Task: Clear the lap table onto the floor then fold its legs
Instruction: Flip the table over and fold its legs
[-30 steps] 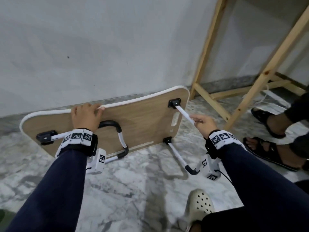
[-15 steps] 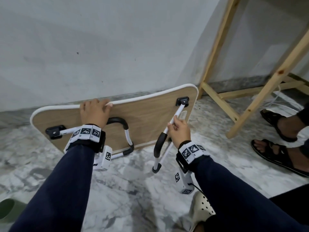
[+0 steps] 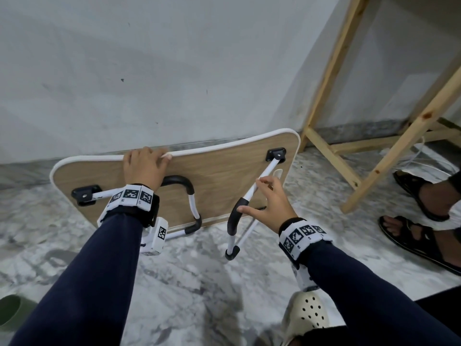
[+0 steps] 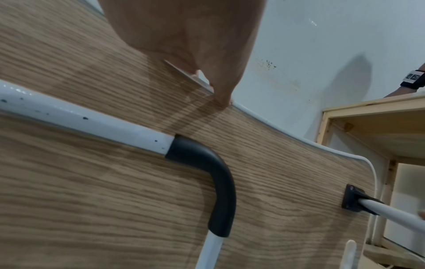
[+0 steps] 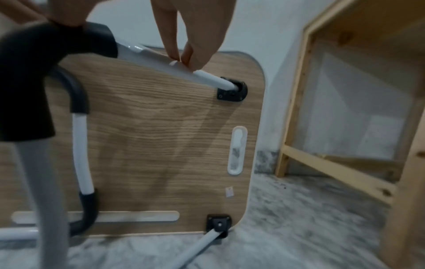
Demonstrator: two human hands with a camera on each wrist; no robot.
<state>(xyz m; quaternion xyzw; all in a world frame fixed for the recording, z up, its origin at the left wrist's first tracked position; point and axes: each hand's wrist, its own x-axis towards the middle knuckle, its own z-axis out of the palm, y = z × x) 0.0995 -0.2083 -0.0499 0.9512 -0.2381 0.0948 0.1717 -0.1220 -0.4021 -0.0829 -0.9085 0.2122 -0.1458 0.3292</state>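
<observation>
The wooden lap table (image 3: 219,168) stands on its long edge on the marble floor, its underside facing me. My left hand (image 3: 144,166) grips its white-trimmed top edge, fingers curled over it. The left leg (image 3: 190,196), a white tube with black bends, lies flat against the board (image 4: 92,200). The right leg (image 3: 259,181) is partly swung in and still stands off the board. My right hand (image 3: 269,203) rests on it with spread fingers: thumb on the black bend, fingertips (image 5: 184,58) touching the white tube (image 5: 149,60).
A pale wooden frame (image 3: 329,78) stands right of the table, against the wall. Another person's sandalled feet (image 3: 424,196) are at the far right, with white cables (image 3: 419,156) behind. My white clog (image 3: 309,313) is near the bottom; a green cup (image 3: 10,313) sits bottom left.
The right leg has swung leftward from sticking out at me to lying close to the board. My right hand has loosened from a grip on the tube to spread fingers. The left hand stays.
</observation>
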